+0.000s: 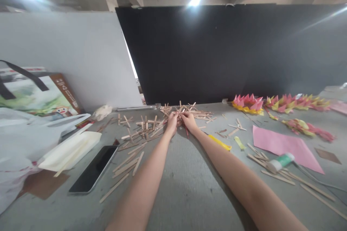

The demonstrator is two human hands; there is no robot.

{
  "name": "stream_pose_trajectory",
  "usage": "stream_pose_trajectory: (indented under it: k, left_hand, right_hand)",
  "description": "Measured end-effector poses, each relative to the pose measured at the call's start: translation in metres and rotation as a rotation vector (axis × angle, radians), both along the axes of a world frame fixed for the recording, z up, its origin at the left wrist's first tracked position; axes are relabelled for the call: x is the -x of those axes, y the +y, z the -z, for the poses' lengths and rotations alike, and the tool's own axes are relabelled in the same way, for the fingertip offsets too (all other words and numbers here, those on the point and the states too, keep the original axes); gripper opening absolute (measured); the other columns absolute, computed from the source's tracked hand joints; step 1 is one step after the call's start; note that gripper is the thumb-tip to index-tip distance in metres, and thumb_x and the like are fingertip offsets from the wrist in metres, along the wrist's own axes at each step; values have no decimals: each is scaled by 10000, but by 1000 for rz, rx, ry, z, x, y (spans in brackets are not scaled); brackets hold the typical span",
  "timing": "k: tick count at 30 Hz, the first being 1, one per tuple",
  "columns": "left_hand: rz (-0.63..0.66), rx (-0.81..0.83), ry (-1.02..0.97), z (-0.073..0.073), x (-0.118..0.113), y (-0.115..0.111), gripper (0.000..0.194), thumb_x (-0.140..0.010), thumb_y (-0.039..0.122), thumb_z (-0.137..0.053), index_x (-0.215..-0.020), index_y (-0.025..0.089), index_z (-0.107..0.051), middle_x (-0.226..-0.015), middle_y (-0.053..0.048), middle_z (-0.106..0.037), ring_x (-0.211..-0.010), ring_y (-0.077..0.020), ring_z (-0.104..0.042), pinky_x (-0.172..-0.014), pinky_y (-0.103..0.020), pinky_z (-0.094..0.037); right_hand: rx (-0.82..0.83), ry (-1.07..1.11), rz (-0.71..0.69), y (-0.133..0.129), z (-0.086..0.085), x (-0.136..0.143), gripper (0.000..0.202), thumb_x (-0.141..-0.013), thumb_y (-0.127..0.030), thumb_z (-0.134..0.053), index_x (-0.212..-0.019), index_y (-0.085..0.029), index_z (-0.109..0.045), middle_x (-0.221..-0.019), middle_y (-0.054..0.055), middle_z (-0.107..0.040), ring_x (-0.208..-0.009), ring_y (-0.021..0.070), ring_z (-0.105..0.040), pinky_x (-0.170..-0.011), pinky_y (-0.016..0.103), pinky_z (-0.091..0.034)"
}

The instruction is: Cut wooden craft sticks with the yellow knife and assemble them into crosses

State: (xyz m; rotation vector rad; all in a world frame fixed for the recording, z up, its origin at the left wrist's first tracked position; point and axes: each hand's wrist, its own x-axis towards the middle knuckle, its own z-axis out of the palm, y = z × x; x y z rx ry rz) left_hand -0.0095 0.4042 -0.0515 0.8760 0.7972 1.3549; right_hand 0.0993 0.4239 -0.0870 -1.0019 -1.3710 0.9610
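Observation:
Both arms reach to the far middle of the grey table [187, 187]. My left hand [172, 122] and my right hand [189, 120] are close together, fingers bent inward at a small piece among wooden sticks. What they pinch is too small to make out. Behind and beside them lies a heap of flat wooden sticks [200, 114], some joined in crosses. More crossed sticks [146, 127] lie to the left of my left hand. A thin red item [187, 132] shows just below my hands.
A phone [93, 169], paper tray [74, 149] and plastic bag [32, 137] lie left. At right are a yellow cutter [220, 142], pink paper [284, 146], glue stick [281, 162], loose sticks and pink-yellow paper crowns [247, 104]. A black panel [203, 54] stands behind.

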Motion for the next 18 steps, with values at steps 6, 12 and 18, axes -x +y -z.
stream_pose_trajectory:
  k: [6, 12, 18]
  left_hand:
    - [15, 4, 0, -1, 1, -2, 366, -876, 384, -780, -794, 215, -465, -502, 130, -319, -352, -48, -259, -431, -174, -148]
    - [43, 1, -23, -3, 1, -4, 397, -854, 412, -818, -802, 213, -479, -510, 134, -301, -361, -42, -244, -430, -176, -148]
    - [74, 1, -49, -5, 1, -4, 458, -809, 456, -863, -802, 208, -478, -518, 146, -285, -368, -27, -209, -423, -177, -139]
  right_hand:
    - [29, 94, -29, -5, -2, 0, 356, -1022, -376, -678, -1307, -165, -646, -1288, 96, -673, -1069, 242, -700, -896, 437, -618]
    - [32, 155, -47, -10, -6, -1, 388, -915, -523, -735, -934, -136, -731, -728, 8, -678, -634, 153, -641, -558, 256, -509]
    - [37, 202, -73, -15, -13, -2, 451, -775, -601, -786, -864, -163, -725, -569, -25, -601, -494, 121, -523, -449, 229, -371]
